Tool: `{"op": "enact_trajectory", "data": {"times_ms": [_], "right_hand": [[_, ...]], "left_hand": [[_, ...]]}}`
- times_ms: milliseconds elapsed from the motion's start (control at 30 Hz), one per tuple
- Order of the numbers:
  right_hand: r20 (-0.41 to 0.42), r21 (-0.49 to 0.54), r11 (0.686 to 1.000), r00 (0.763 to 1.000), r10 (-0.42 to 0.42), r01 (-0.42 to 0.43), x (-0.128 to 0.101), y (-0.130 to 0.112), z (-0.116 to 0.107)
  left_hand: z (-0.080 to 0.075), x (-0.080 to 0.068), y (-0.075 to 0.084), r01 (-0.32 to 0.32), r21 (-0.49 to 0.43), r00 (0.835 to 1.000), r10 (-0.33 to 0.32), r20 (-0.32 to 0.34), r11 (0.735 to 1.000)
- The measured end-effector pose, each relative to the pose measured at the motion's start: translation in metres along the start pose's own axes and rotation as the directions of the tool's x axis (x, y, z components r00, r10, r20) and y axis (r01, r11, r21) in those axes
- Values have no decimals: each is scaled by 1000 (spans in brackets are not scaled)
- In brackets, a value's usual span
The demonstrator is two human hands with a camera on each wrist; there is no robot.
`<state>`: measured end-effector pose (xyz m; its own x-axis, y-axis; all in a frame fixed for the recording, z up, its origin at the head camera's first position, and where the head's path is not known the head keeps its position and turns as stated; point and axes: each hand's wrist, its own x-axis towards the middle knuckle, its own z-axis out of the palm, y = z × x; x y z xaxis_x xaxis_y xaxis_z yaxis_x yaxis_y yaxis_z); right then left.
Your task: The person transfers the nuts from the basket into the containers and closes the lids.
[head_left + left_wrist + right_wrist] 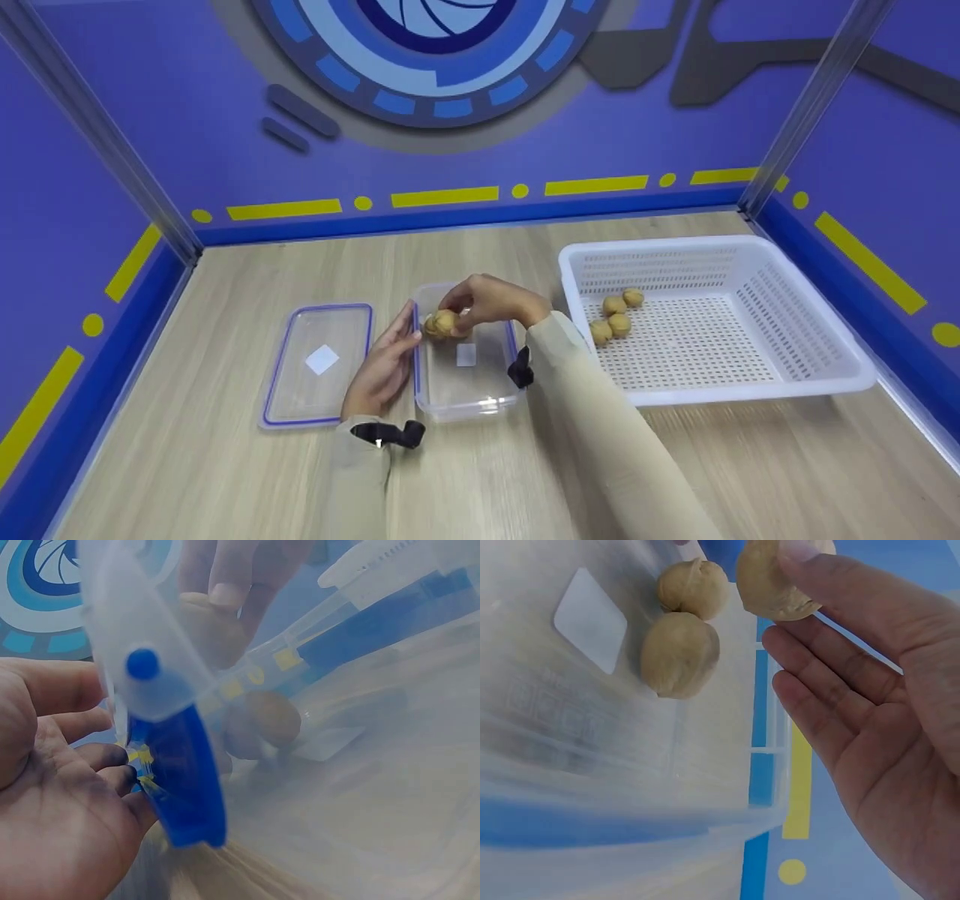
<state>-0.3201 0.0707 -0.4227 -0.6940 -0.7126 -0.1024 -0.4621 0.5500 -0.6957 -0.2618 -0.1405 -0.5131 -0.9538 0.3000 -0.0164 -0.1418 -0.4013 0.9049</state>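
Indoors, at a wooden table (225, 465) walled in blue, a person's right hand (491, 300) pinched a walnut (445, 321) in its fingertips over the far end of a clear plastic container (465, 375), the other fingers loosely spread. Two more walnuts (681, 652) lay on the container's floor, touching each other, near a white label (590, 619). The left hand (382, 367) rested flat against the container's left wall, fingers straight, beside its blue clip (180, 780). The container's blue-rimmed lid (319, 364) lay just left of that hand. To the right, a white perforated basket (810, 330) held four walnuts (615, 315) clustered near its left wall.
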Motion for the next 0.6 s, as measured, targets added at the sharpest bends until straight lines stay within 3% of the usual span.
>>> {"op": "enact_trajectory", "data": {"times_ms": [333, 600], "right_hand": [[37, -1, 997, 997, 72, -72, 8, -2, 12], [88, -5, 997, 994, 71, -71, 10, -1, 19]], "left_hand": [[0, 0, 1, 9, -8, 1000, -9, -7, 1000], [0, -1, 2, 11, -14, 1000, -10, 2, 1000]]}}
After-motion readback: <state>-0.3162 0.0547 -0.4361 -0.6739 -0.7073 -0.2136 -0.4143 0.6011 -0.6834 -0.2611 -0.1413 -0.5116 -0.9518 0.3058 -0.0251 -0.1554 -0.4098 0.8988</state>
